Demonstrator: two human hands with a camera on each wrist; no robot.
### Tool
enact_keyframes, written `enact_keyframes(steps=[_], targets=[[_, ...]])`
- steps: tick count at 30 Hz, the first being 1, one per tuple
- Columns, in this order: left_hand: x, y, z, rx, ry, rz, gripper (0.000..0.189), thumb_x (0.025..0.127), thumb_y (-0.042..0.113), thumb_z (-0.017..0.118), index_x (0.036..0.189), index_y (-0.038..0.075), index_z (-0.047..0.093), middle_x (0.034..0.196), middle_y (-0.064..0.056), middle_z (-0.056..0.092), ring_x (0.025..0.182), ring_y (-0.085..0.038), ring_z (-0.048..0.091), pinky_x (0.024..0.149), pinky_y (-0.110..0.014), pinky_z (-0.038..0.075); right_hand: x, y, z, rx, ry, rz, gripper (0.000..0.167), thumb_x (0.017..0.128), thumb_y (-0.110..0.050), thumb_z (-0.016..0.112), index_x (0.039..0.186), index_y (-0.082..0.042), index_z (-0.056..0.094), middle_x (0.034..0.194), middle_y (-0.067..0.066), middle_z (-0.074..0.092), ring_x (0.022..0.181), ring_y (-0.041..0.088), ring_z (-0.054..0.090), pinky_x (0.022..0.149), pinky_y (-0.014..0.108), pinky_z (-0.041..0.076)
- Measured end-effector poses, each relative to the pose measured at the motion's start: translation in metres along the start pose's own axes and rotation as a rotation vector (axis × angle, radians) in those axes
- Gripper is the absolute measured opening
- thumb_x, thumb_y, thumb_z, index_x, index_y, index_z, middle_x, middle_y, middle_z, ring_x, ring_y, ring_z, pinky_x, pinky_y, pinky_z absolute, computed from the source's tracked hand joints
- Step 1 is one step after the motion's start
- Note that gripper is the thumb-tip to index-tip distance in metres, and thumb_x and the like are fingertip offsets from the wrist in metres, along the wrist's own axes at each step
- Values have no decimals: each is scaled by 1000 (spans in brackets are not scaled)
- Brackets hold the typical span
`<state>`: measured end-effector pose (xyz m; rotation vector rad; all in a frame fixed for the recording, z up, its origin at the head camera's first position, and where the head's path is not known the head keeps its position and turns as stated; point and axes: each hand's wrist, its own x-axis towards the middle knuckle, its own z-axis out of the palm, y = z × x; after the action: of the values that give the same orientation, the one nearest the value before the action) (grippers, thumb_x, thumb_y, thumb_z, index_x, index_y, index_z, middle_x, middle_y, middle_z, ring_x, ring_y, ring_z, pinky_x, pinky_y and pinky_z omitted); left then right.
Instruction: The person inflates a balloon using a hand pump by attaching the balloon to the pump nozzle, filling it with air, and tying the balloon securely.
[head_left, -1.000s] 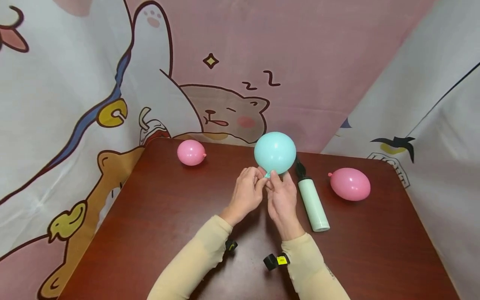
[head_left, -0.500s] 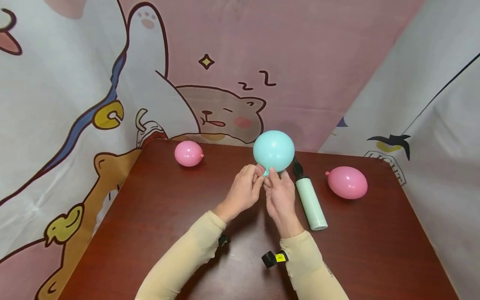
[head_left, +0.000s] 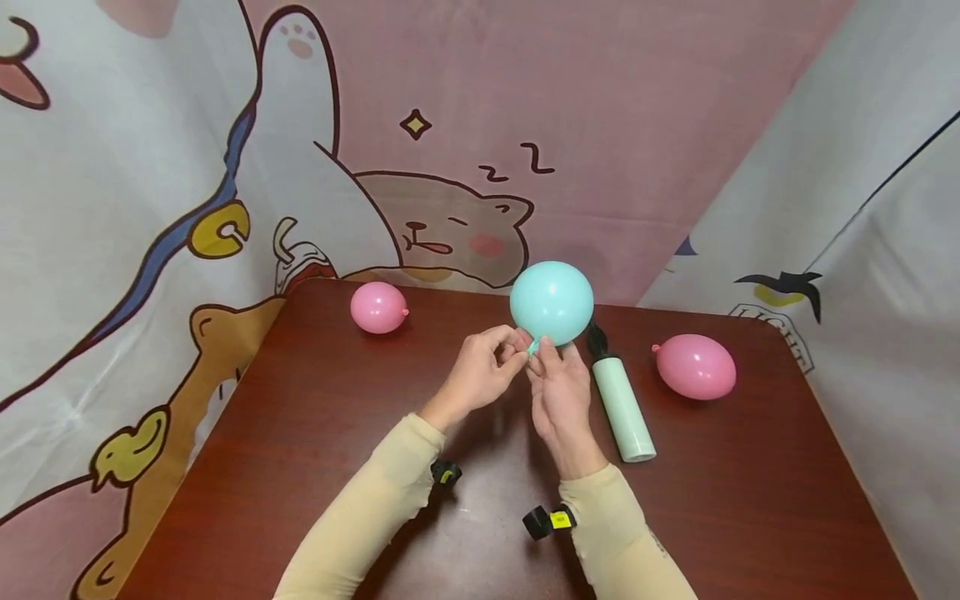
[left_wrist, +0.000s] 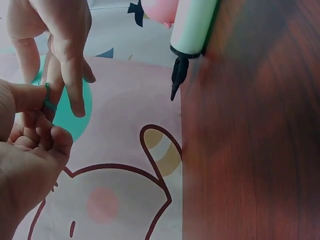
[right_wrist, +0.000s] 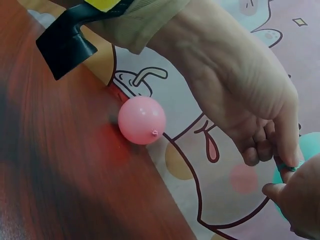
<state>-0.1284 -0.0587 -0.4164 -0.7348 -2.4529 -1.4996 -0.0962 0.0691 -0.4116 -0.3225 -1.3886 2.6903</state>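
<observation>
A round turquoise balloon is held above the far part of the table, its neck lowest. My left hand pinches the neck between thumb and finger, from the left. From the right, my right hand grips the balloon just below its body, thumb against the neck. In the left wrist view, the stretched turquoise neck lies around a finger of the right hand, with the left hand's fingertips at it. The right wrist view shows the turquoise balloon partly hidden behind both hands.
A pale green hand pump with a black nozzle lies right of my right hand. One pink balloon rests farther right; a smaller pink balloon sits at the back left. A printed cloth hangs behind the brown table.
My left wrist has shifted slightly left and its fingers have spread a little, still at the balloon's neck. The right hand keeps its hold. Pump and pink balloons stay put.
</observation>
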Motion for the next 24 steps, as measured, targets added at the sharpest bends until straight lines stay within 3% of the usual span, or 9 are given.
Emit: enact_keyframes(steps=[10,17,24], targets=[[-5,1,4,142,28,120,14,95,5,72,92,5,58,87,-6,57,76,-16,51,67,-26,46,-4,-2,4,2,-6,9,46,110,-16,48,151,0,38,124,16,66,113,16,70,104,30,51],[-3,1,1,50,22,73,12,94,2,73,91,4,61,73,-4,49,66,-13,45,58,-23,38,-4,-2,3,-6,-16,14,43,110,-16,48,149,0,39,117,10,65,106,13,70,100,30,53],[-1,1,-2,-3,-2,45,10,93,0,72,91,4,63,71,-1,47,64,-11,44,58,-22,37,-4,-2,4,-20,-8,17,38,110,-16,49,143,0,41,97,3,58,96,10,66,99,28,52]])
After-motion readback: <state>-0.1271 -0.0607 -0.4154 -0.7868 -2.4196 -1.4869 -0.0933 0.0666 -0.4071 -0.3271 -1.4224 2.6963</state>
